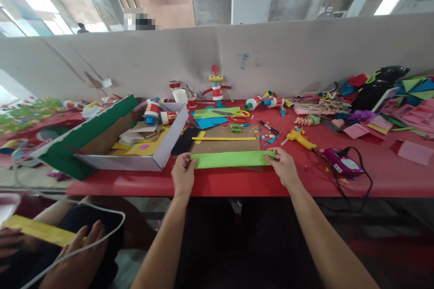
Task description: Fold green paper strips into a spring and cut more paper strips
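A long light-green paper strip (230, 159) lies across the near edge of a brown cardboard sheet (225, 146) on the red table (237, 183). My left hand (183, 172) pinches the strip's left end. My right hand (284, 165) pinches its right end. A thin yellow paper strip (224, 138) lies further back on the cardboard, and a small green folded paper spring (236, 128) sits just behind it.
An open white box (162, 153) with a green lid stands to the left. Yellow scissors (239, 113), a yellow glue gun (300, 138), a purple corded tool (341, 162) and paper scraps crowd the table. A paper robot figure (216, 83) stands at the back. Another person's hands (77, 257) hold yellow paper at lower left.
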The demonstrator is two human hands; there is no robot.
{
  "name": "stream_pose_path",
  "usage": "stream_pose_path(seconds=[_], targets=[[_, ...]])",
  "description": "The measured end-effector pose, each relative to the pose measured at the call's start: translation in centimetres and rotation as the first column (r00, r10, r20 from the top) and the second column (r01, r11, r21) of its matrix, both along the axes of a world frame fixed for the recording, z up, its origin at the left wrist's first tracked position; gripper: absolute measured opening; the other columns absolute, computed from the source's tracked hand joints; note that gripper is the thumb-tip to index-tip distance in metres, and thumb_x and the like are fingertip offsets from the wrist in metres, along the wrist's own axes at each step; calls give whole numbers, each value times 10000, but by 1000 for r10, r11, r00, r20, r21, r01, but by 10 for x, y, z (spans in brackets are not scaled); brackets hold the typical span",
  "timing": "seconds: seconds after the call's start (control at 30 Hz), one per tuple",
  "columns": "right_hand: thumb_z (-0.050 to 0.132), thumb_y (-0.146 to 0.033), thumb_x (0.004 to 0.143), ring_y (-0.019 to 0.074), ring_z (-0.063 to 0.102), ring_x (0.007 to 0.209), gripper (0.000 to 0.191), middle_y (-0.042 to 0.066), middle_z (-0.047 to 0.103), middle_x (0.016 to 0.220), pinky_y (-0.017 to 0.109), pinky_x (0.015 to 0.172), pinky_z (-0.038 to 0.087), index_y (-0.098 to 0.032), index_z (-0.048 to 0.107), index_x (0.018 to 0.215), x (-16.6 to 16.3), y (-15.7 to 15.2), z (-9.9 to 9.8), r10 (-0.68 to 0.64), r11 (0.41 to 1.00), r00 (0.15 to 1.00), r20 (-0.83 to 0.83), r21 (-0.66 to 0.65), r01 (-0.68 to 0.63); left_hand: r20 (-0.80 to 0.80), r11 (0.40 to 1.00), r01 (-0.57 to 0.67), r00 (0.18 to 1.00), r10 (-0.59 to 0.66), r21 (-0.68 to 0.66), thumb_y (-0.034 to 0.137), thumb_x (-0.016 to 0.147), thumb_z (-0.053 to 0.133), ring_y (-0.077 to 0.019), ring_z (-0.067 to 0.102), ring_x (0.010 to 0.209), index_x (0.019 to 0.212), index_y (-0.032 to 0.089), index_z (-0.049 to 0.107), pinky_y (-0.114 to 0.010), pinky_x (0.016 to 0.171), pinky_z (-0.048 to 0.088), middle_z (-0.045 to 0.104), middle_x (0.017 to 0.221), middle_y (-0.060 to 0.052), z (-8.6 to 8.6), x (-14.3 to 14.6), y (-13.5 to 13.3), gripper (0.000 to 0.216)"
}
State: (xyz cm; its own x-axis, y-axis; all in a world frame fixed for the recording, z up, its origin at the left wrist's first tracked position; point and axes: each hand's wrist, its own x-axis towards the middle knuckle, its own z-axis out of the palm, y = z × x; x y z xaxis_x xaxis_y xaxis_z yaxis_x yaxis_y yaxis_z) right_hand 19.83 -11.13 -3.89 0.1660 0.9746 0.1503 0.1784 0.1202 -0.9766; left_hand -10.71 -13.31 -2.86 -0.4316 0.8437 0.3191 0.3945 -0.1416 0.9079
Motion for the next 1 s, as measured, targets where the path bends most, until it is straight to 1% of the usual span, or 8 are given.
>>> stream_pose_path(seconds=[0.1,0.17,0.33,0.4,0.53,0.67,0.83,1.0], targets=[[569,-401,719,192,604,662,312,28,641,715,299,627,451,-184,563,942,-4,10,2,-35,999,966,257,9,34,-257,999,-47,965,44,-3,238,768,502,-138,558,715,1049,168,479,-250,683,445,550,778,-18,5,0,1,290],[544,-336,739,206,608,695,275,39,653,761,311,659,441,-198,577,975,-7,17,7,-68,997,889,453,13,70,-480,999,-10,877,-11,-41,168,800,421,-161,559,758,1067,166,490,-271,701,440,561,834,-51,9,1,2,275],[503,-218,773,246,615,777,308,78,661,863,325,687,438,-213,556,1076,-16,28,16,-111,993,722,683,56,100,-846,968,119,470,-251,-221,40,796,316,-190,554,835,1067,207,585,-314,777,420,547,950,-90,14,0,10,417],[485,-203,788,256,614,774,340,83,659,854,333,690,443,-205,531,1124,-20,27,16,-119,993,680,724,86,83,-879,956,134,377,-292,-259,63,811,326,-187,557,826,1068,244,609,-309,766,421,539,997,-88,14,-2,12,423],[438,-167,813,267,593,874,412,116,624,980,358,752,450,-179,456,1224,-23,25,12,-111,991,636,763,130,17,-888,945,169,328,-321,-279,115,840,337,-201,571,833,1052,278,637,-306,723,426,536,1063,-92,16,-3,12,403],[418,-125,817,260,551,956,414,134,501,1167,370,766,461,-208,476,1219,-24,23,11,-104,987,586,804,155,-39,-945,949,246,211,-249,-195,105,845,357,-245,524,1014,1137,329,577,-394,854,373,537,1185,-93,21,2,13,429],[384,-123,855,326,428,1124,365,103,433,1281,482,873,390,-285,591,1108,-29,21,15,-152,964,364,919,219,-149,-933,790,540,22,-358,-291,100,841,416,-194,470,1123,1213,393,486,-363,914,344,441,1361,-7,30,6,26,479],[332,-68,864,218,511,1041,483,52,547,1180,326,815,429,-344,520,1212,-25,26,22,85,886,161,983,0,-463,-893,754,525,-24,-449,-394,113,840,433,-176,508,1083,1147,294,562,-324,909,362,584,1194,-43,40,21,30,379]])
